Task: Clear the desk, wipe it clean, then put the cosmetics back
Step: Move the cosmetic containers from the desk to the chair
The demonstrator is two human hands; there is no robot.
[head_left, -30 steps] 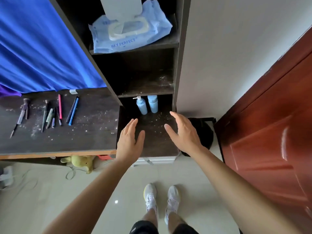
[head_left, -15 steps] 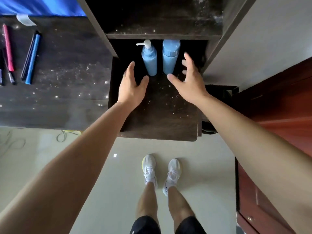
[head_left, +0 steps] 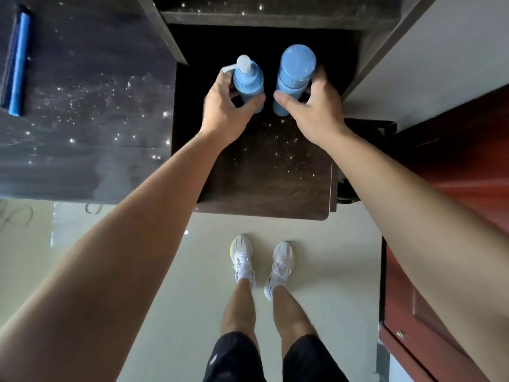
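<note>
Nearest the camera, the person stands in black shorts (head_left: 234,357) and white shoes (head_left: 242,260) on a pale tiled floor (head_left: 330,271), facing the front edge of a dark worktop (head_left: 261,188). The surface of the worktop is covered with fine light specks. Both bare forearms extend forward over it. The left hand (head_left: 223,108) is closed around the body of a blue pump bottle (head_left: 249,81), with the thumb on the right side of the bottle and the fingers wrapped round the left side, below the white pump head. The right hand (head_left: 311,106) is closed around a blue capped bottle (head_left: 296,70), with the thumb across the lower body and the fingers curled behind it. The two bottles are upright, side by side and just apart, at the rear of the worktop in the recess beneath a dark shelf (head_left: 261,15). Further left on the worktop, well apart from the hands, lies a blue pen (head_left: 18,59). A red-brown door (head_left: 454,166) stands to the right.
</note>
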